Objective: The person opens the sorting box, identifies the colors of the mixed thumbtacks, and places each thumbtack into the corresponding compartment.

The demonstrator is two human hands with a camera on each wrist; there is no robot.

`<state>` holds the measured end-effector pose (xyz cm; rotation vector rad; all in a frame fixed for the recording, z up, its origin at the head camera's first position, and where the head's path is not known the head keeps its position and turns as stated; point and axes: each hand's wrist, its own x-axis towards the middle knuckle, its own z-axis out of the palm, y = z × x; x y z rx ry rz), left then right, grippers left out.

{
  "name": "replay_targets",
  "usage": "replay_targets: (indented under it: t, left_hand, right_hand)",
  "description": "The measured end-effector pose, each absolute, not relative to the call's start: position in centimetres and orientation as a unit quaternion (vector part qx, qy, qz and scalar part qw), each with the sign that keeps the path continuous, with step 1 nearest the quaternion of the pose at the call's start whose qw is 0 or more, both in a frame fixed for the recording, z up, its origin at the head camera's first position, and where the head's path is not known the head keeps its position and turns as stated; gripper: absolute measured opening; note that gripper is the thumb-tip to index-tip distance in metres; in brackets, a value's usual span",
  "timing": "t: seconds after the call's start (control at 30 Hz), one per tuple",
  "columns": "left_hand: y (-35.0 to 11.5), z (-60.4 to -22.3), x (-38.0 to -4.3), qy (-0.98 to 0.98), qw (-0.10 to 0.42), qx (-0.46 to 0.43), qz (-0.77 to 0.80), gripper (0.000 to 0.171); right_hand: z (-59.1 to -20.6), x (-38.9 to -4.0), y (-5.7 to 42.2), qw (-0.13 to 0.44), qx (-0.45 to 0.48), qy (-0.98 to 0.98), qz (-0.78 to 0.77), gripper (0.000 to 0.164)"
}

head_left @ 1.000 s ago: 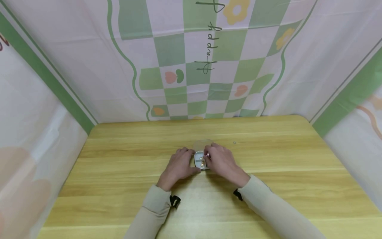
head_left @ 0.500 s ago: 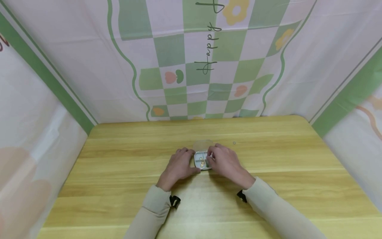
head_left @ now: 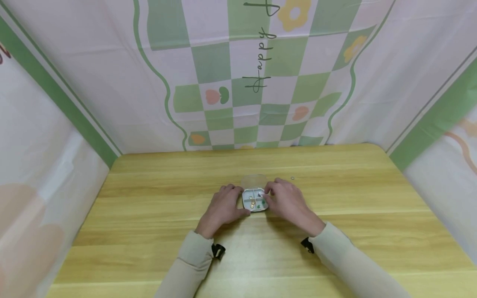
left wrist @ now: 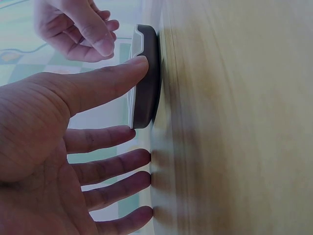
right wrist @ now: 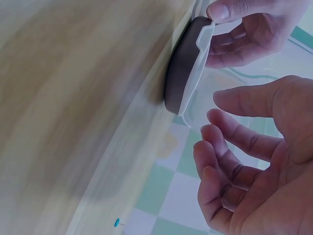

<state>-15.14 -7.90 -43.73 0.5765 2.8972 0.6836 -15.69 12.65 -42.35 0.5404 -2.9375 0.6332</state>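
Note:
A small pill case (head_left: 255, 200) with compartments, a dark base and a white rim lies on the table, its clear lid (head_left: 254, 181) folded back. Small gold pieces (head_left: 252, 204) lie in the left compartments, green pieces (head_left: 258, 206) in the front right, and something silvery in the back right. My left hand (head_left: 225, 205) holds the case at its left, thumb (left wrist: 132, 71) on the near wall and index fingertip at the far corner. My right hand (head_left: 285, 199) hovers by the case's right edge, fingers loosely bent; nothing shows between thumb and fingers in the right wrist view.
A tiny ring-like piece (head_left: 292, 178) lies on the wooden table (head_left: 149, 198), behind and right of the case. In the right wrist view a small teal piece (right wrist: 117, 222) with a thin pin lies near the table edge. Patterned cloth (head_left: 246, 111) hangs behind and at both sides.
My right hand has drawn back to the right from over the case, uncovering its right compartments with the green and silvery pieces. The left hand and the case have stayed put.

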Motion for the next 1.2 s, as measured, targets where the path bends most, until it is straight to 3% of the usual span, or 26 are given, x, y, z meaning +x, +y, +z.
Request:
replay_targets:
  t: [0.5, 1.2]
  left_hand:
    - [-7.9, -43.8, -15.1, 0.952, 0.054, 0.187, 0.236, 0.067]
    - [-7.8, -43.8, -15.1, 0.951, 0.055, 0.187, 0.238, 0.068]
  right_hand:
    - [-42.4, -16.0, 13.5, 0.077, 0.186, -0.96, 0.194, 0.012]
    - [-43.2, -17.6, 15.0, 0.069, 0.156, -0.97, 0.175, 0.012]
